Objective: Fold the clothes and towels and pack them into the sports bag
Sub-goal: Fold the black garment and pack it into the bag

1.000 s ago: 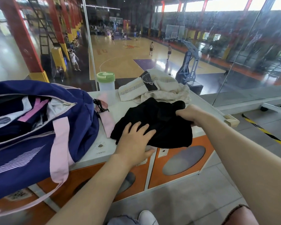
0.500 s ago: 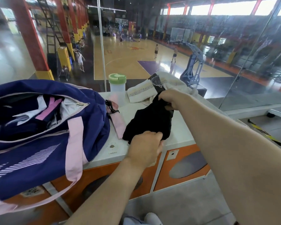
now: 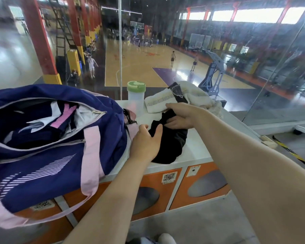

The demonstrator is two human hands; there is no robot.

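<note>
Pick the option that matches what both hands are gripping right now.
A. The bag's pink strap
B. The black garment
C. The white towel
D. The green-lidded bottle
B: the left hand and the right hand both close on the black garment bunched on the white counter, beside the open sports bag; the white towel and bottle lie untouched behind.

White locker top point(image 3: 197, 152) carries bag point(image 3: 42, 155), bottle point(image 3: 136, 97), towels point(image 3: 183, 101), black garment point(image 3: 171, 147).
</note>
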